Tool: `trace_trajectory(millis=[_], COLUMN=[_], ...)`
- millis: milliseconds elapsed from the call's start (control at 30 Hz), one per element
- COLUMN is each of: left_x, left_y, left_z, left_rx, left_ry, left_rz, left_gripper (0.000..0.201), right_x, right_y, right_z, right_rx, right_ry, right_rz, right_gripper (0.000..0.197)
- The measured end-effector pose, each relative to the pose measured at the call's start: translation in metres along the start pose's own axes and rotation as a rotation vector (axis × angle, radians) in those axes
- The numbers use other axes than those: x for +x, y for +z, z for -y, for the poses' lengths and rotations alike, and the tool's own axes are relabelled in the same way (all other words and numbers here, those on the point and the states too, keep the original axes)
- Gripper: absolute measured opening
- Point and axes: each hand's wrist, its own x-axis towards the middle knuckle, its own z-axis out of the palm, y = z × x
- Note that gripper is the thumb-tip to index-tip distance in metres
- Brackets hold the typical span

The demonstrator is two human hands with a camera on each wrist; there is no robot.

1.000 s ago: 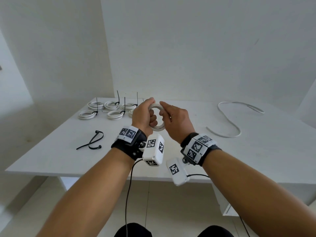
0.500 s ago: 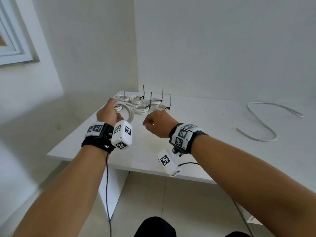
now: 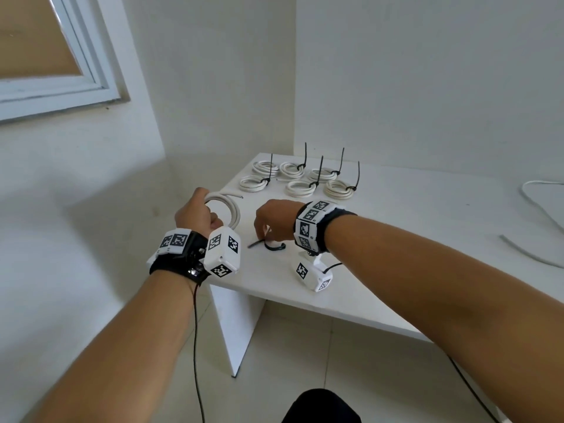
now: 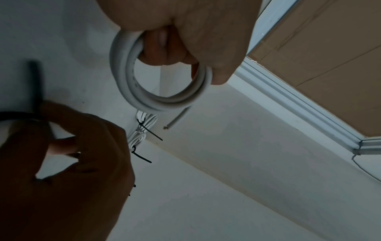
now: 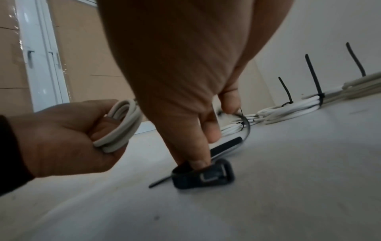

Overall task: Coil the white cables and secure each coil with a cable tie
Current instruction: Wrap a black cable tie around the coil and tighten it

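Down to the table (image 3: pixel 396 227) went right hand (image 3: pixel 274 221), fingers pinching cable tie (image 3: pixel 268 244); left hand (image 3: pixel 195 215) grips coil (image 3: pixel 232 209).

White table (image 3: pixel 396 209), corner walls (image 3: pixel 427 87), window (image 3: pixel 55 71)

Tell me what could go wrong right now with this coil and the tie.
The coil is untied, held only by the left hand, with one end sticking out; it may spring loose. The right hand is picking a tie off the table with its fingers; it may slip.

White table (image 3: pixel 396 215), 6 tied coils (image 3: pixel 300 180)
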Motion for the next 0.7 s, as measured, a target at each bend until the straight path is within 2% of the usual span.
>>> trace_trajectory(millis=[133,267,467,600,700], left_x=[0.0,-0.004,-0.018,-0.039,-0.056], left_y=[0.006,0.021,0.059,0.098,0.131], left_z=[0.002,0.007,0.018,0.037,0.056], left_rx=[-0.013,-0.021,0.033,0.071,0.095], left_ry=[-0.008,-0.024,-0.017,-0.025,-0.067], left_rz=[0.007,0.035,0.152,0.241,0.322], left_gripper=[0.026,0.028,0.033,0.031,0.03], right_x=[0.0,-0.013,-0.056,-0.088,-0.113], right_y=[0.004,-0.007,-0.018,-0.009,-0.002], right_z=[-0.009,-0.032,-0.091,-0.122,-0.139], right_rx=[0.044,0.186,0.519,0.686,0.945], right_ry=[-0.033,0.023,0.361,0.526,0.618], right_rz=[-0.11,-0.358,-0.624,-0.714,-0.771], right_gripper=[0.014,0.008,0.002,0.003,0.007])
